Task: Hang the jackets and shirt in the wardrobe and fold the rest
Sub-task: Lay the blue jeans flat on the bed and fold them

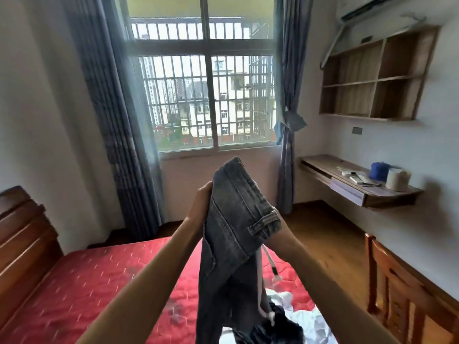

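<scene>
A pair of dark grey jeans (233, 234) hangs in the air in front of me, waistband up, legs trailing down toward the bed. My left hand (202, 203) grips the waistband on its left side. My right hand (280, 225) holds the waistband's right side near a belt loop and is mostly hidden behind the denim. Below the jeans, a heap of clothes (290, 321) lies on the bed, with white and dark fabric and a white drawstring (272, 265).
The bed has a red quilted mattress (99, 281) and a dark wooden headboard (22, 239) at left. A wooden chair (402, 286) stands at right. A wall desk (360, 182) with small items and wall shelves (375, 78) lie beyond, beside a barred window (208, 95).
</scene>
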Available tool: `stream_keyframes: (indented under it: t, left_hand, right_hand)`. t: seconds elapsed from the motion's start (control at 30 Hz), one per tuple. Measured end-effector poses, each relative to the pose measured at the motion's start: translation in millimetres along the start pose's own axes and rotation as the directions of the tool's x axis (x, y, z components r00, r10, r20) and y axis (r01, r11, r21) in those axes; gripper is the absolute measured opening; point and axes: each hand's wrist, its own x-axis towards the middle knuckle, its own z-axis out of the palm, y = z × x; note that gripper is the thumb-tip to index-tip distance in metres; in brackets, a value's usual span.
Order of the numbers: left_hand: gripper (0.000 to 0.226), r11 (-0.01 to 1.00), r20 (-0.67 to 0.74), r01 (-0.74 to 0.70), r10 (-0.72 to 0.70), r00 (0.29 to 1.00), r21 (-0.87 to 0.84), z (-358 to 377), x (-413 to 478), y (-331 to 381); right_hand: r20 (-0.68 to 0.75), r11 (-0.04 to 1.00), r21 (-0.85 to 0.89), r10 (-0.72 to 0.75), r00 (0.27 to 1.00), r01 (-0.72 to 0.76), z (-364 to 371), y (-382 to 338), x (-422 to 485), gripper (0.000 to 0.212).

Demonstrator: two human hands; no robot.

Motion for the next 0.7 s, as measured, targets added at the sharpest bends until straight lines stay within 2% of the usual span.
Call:
stream_keyframes:
  t: [0.07,0.1,0.13,0.17,0.23,0.27,0.33,0.4,0.47,0.5,0.53,0.6,0.67,0.7]
  left_hand:
    - [0.019,0.977,-0.017,-0.061,0.066,0.998,0.203,-16.5,3.2,-6.1]
    - [0.008,0.939,-0.049,-0.094,0.116,0.992,0.331,-24.4,1.9,-7.5]
    - [0.008,0.892,-0.082,-0.110,0.162,0.983,0.439,-31.1,-2.5,-8.6]
    - [0.017,0.858,-0.126,-0.111,0.199,0.972,0.502,-35.3,-10.0,-8.4]
    - [0.032,0.864,-0.153,-0.112,0.212,0.965,0.492,-38.2,-30.9,-3.9]
    - [0.042,0.875,-0.102,-0.128,0.198,0.975,0.467,-39.3,-41.8,-2.3]
    - [0.066,0.845,0.086,-0.208,0.191,0.978,0.493,-46.8,-61.3,-2.4]
    - [0.092,0.749,0.214,-0.286,0.195,0.957,0.597,-49.6,-73.3,-2.8]
    - [0.103,0.611,0.226,-0.352,0.275,0.934,0.709,-48.4,-73.2,-6.3]
    - [0.094,0.550,0.202,-0.381,0.359,0.911,0.743,-46.5,-70.6,-8.7]
    - [0.077,0.532,0.159,-0.407,0.451,0.878,0.743,-44.8,-68.1,-9.4]
    - [0.041,0.586,-0.001,-0.392,0.556,0.831,0.709,-46.6,-64.5,-7.0]
    - [0.023,0.696,-0.120,-0.317,0.502,0.857,0.644,-50.4,-65.1,-0.6]
    - [0.022,0.753,-0.132,-0.273,0.429,0.894,0.598,-49.2,-67.9,3.5]
  right_hand:
    - [-0.057,0.997,-0.017,-0.080,0.995,0.080,15.1,1.8,8.2,0.032]
    - [-0.104,0.995,-0.009,-0.096,0.990,0.096,19.7,7.1,12.0,0.029]
    - [-0.159,0.996,0.000,-0.085,0.984,0.086,22.7,15.5,17.8,0.026]
    - [-0.219,0.996,0.031,-0.071,0.973,0.079,25.7,22.3,22.6,0.024]
    - [-0.293,0.994,0.088,-0.036,0.955,0.065,29.9,33.8,33.2,0.024]
    - [-0.311,0.993,0.111,-0.009,0.950,0.046,31.5,37.7,38.6,0.023]
    - [-0.308,0.981,0.195,0.064,0.949,-0.003,34.9,40.3,45.6,0.017]
    - [-0.273,0.960,0.279,0.104,0.956,-0.024,42.4,35.1,47.2,0.014]
    - [-0.209,0.964,0.267,0.069,0.975,-0.011,52.4,26.9,45.6,0.010]
    - [-0.188,0.971,0.239,0.033,0.982,0.013,57.6,24.4,45.4,0.007]
    - [-0.175,0.973,0.229,0.005,0.984,0.035,62.2,21.5,44.3,0.006]
    - [-0.120,0.944,0.328,-0.008,0.993,0.047,68.2,16.1,41.2,0.022]
    - [-0.014,0.874,0.485,0.003,1.000,0.004,72.1,8.3,36.7,0.036]
    - [0.046,0.863,0.505,-0.013,0.999,-0.012,74.5,5.4,35.2,0.043]
